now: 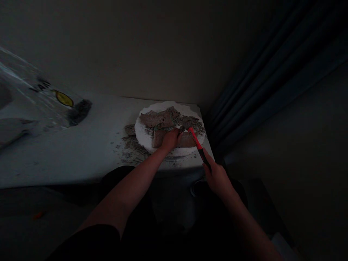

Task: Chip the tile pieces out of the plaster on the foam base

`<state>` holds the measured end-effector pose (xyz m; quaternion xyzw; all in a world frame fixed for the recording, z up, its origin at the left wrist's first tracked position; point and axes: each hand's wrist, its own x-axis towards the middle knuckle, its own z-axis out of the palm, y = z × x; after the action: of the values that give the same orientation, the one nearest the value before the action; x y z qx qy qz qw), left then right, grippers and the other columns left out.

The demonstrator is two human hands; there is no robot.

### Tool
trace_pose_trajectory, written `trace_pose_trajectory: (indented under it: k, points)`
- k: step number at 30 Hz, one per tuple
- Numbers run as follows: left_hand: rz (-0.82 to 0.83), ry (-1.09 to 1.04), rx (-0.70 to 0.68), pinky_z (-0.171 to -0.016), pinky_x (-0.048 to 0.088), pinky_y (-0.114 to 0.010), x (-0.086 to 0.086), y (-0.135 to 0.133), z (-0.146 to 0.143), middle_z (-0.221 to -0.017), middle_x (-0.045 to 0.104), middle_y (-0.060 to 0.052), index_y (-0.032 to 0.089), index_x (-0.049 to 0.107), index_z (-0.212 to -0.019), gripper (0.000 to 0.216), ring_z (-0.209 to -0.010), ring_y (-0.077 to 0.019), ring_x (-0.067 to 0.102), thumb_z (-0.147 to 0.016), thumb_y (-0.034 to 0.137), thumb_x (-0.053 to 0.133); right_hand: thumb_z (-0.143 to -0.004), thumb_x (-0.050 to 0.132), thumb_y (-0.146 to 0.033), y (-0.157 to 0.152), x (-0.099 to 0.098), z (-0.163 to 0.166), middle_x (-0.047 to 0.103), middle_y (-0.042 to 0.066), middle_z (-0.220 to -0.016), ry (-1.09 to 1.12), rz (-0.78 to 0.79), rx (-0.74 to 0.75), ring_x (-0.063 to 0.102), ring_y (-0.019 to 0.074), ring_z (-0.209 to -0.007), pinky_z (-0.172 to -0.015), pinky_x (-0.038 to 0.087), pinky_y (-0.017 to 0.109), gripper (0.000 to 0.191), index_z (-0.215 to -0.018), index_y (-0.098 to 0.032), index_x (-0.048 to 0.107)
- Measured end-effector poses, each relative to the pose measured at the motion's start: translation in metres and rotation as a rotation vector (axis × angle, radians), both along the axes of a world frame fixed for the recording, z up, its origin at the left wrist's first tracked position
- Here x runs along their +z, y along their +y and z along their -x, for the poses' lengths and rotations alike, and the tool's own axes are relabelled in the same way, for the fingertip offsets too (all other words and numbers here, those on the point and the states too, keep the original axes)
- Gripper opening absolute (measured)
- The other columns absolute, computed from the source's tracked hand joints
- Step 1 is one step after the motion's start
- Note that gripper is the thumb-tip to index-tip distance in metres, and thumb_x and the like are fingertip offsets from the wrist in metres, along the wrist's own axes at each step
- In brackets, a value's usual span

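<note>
A round white foam disc (166,148) lies at the right end of a white table (81,152). Brown slabs (156,118) and crumbled bits cover its top. My left hand (170,139) presses on a brown block (158,138) near the disc's front, its fingers curled over it. My right hand (216,174) grips the dark handle of a red-and-black tool (198,145). The tool's tip touches the brown material just right of my left hand.
Brown crumbs (133,146) are scattered on the table left of the disc. A clear plastic bag (35,101) with a yellow label lies at the table's left. A dark curtain (261,79) hangs to the right; a plain wall stands behind.
</note>
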<state>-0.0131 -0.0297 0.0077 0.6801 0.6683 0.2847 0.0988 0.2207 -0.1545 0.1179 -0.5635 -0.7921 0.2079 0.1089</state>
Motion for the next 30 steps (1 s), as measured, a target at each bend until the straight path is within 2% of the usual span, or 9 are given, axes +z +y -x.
trace_pose_trajectory:
  k: [4, 7, 12, 16, 21, 25, 30]
  points:
    - [-0.002, -0.007, -0.02, -0.081, 0.047, -0.03, -0.002, 0.002, 0.001, -0.105, 0.069, -0.011, 0.016, 0.065, -0.105, 0.028, -0.091, -0.0208, 0.065, -0.094, 0.032, 0.045, -0.097, 0.038, -0.023, -0.002, 0.001, 0.008, 0.073, 0.01, -0.101, -0.134, -0.049, -0.032, 0.069, 0.0223, -0.08, -0.074, 0.049, 0.03, 0.064, -0.157, -0.025, 0.017]
    - [-0.009, -0.017, -0.019, -0.081, 0.048, -0.03, -0.004, 0.003, 0.001, -0.104, 0.07, -0.01, 0.016, 0.065, -0.104, 0.028, -0.09, -0.0209, 0.065, -0.094, 0.034, 0.046, -0.097, 0.04, -0.022, -0.001, 0.0, 0.01, 0.073, 0.009, -0.094, -0.223, -0.046, -0.035, 0.068, 0.021, -0.076, -0.072, 0.047, 0.029, 0.063, -0.157, -0.025, 0.02]
    - [-0.014, -0.03, -0.029, -0.083, 0.048, -0.031, -0.006, 0.005, 0.001, -0.103, 0.07, -0.011, 0.016, 0.066, -0.101, 0.027, -0.091, -0.0206, 0.065, -0.093, 0.033, 0.046, -0.099, 0.036, -0.024, -0.003, 0.0, 0.011, 0.072, 0.008, -0.096, -0.209, -0.087, -0.043, 0.068, 0.0206, -0.077, -0.071, 0.047, 0.029, 0.063, -0.157, -0.025, 0.014]
    - [0.01, -0.042, -0.028, -0.081, 0.048, -0.032, -0.004, 0.005, 0.001, -0.1, 0.07, -0.012, 0.014, 0.065, -0.102, 0.028, -0.089, -0.0218, 0.065, -0.093, 0.031, 0.045, -0.097, 0.04, -0.022, -0.003, 0.002, 0.015, 0.072, 0.008, -0.091, -0.263, -0.042, -0.036, 0.067, 0.0203, -0.074, -0.07, 0.047, 0.028, 0.064, -0.157, -0.026, 0.017]
    - [0.002, -0.065, -0.045, -0.084, 0.047, -0.031, -0.001, 0.005, 0.001, -0.101, 0.07, -0.011, 0.016, 0.065, -0.099, 0.024, -0.09, -0.0206, 0.063, -0.092, 0.029, 0.046, -0.099, 0.036, -0.024, -0.002, 0.006, 0.018, 0.071, 0.008, -0.093, -0.196, -0.107, -0.051, 0.066, 0.0207, -0.072, -0.068, 0.047, 0.03, 0.065, -0.158, -0.025, 0.01]
    - [0.021, -0.049, -0.05, -0.083, 0.048, -0.032, 0.001, 0.003, 0.001, -0.101, 0.07, -0.012, 0.015, 0.066, -0.1, 0.027, -0.09, -0.0213, 0.064, -0.091, 0.029, 0.045, -0.097, 0.04, -0.023, -0.001, 0.004, 0.018, 0.071, 0.007, -0.085, -0.255, -0.033, -0.048, 0.066, 0.0205, -0.068, -0.066, 0.046, 0.029, 0.065, -0.157, -0.025, 0.015]
    - [0.003, -0.044, -0.057, -0.084, 0.047, -0.032, 0.0, 0.003, 0.001, -0.099, 0.069, -0.01, 0.016, 0.064, -0.099, 0.025, -0.089, -0.0201, 0.063, -0.092, 0.03, 0.045, -0.099, 0.035, -0.024, -0.001, 0.007, 0.017, 0.072, 0.009, -0.098, -0.166, -0.111, -0.067, 0.067, 0.0207, -0.074, -0.068, 0.047, 0.029, 0.065, -0.158, -0.024, 0.009]
